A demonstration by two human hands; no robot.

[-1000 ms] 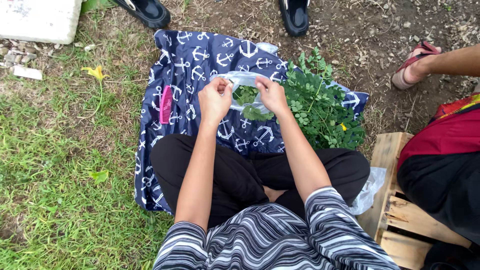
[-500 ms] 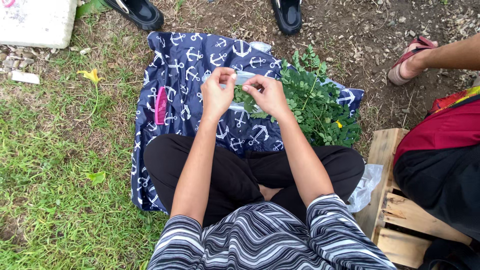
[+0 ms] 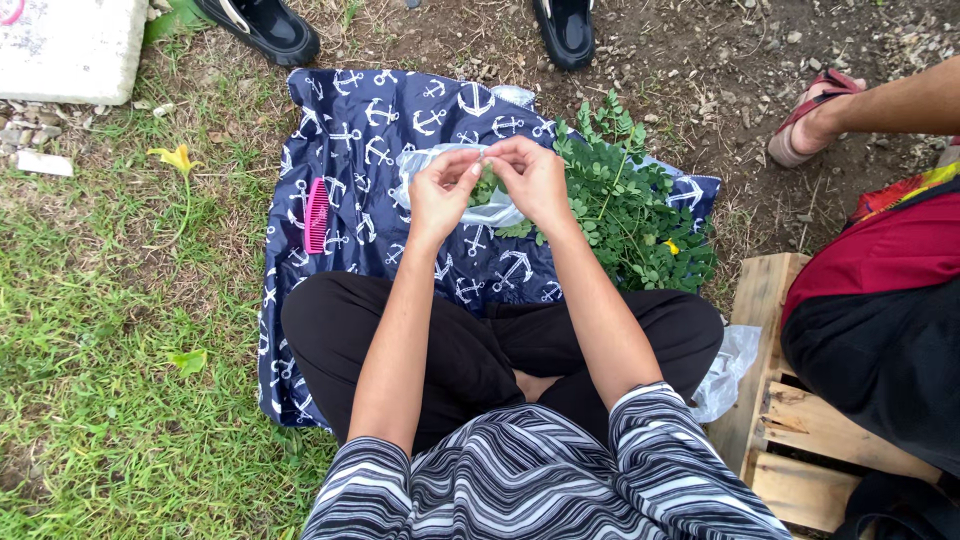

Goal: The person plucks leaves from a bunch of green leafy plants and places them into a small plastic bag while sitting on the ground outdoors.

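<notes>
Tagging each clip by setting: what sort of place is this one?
Outdoors, probably a yard or garden edge: patchy grass beside bare stony dirt, with a navy cloth spread on the ground under a pile of leafy sprigs.

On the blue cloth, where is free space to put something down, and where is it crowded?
Free: the cloth strip between the pink comb and the clear bag, and the top edge near the black sandals. Crowded: the right side, under the leafy pile, and the middle, where both hands pinch the bag.
</notes>
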